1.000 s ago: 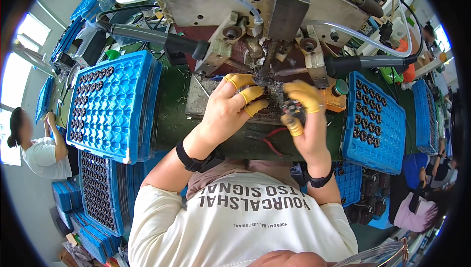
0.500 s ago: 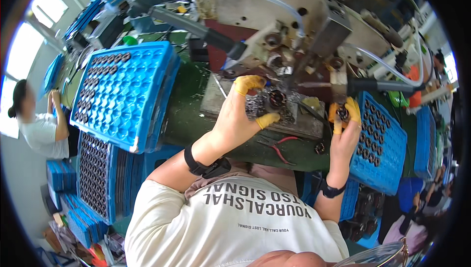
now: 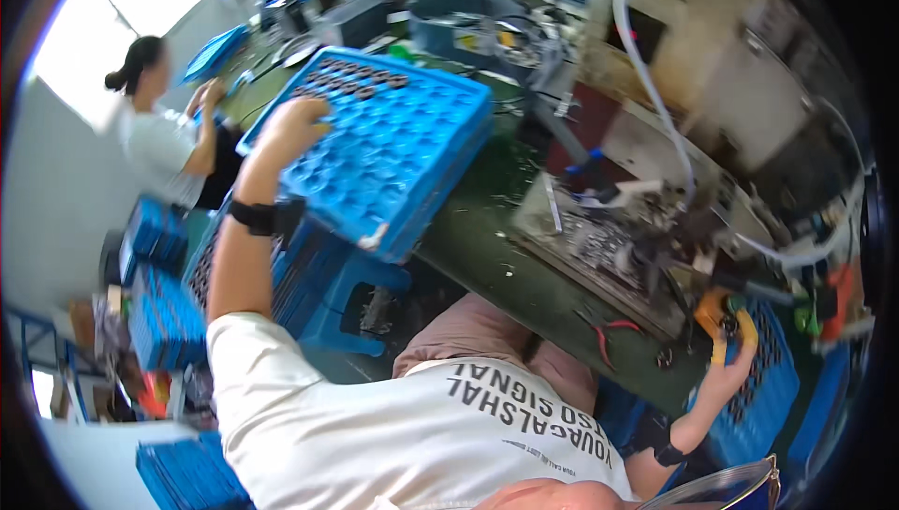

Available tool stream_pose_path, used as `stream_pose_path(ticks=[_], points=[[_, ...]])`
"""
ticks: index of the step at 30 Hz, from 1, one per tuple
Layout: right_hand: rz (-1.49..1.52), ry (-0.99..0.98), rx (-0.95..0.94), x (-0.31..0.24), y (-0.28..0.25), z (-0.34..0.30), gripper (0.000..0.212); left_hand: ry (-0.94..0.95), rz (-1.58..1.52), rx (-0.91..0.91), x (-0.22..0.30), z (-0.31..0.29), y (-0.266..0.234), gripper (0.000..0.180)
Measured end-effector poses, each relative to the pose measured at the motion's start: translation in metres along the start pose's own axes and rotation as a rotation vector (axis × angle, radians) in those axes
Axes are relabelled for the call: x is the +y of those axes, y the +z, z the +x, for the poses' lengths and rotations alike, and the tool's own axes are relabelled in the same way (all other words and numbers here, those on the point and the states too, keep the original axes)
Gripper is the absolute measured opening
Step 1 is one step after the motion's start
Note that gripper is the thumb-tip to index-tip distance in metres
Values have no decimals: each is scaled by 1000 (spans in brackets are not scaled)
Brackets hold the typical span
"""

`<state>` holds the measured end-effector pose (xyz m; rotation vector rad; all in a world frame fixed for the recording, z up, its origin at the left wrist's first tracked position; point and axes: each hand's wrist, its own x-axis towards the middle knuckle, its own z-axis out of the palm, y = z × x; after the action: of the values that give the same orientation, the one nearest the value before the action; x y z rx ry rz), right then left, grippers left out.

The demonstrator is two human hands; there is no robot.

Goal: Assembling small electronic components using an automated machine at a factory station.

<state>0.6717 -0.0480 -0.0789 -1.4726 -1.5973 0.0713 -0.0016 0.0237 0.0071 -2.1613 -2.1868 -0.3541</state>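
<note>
Hands wide apart, one at each blue tray

The right hand pinches a small dark part, half hidden by yellow fingertips, over the near right tray. The left hand rests on the far left tray; its fingers are blurred, so I cannot tell its grip.

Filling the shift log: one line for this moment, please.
left hand: on blue tray | right hand: holds small dark part over right tray
</note>
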Motion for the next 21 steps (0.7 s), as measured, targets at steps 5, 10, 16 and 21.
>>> stream_pose_path(ticks=[5,10,16,21], points=[[312,246,206,15,-45,-5,41,-35,214,-98,-160,22,23,28],[-35,431,220,74,-139,-7,39,25,-9,-2,-217,26,32,27],[-247,650,-1,159,-200,-12,34,-127,-117,-38,-191,39,37,22],[-126,671,3,202,-178,7,34,-57,28,210,-140,29,25,31]])
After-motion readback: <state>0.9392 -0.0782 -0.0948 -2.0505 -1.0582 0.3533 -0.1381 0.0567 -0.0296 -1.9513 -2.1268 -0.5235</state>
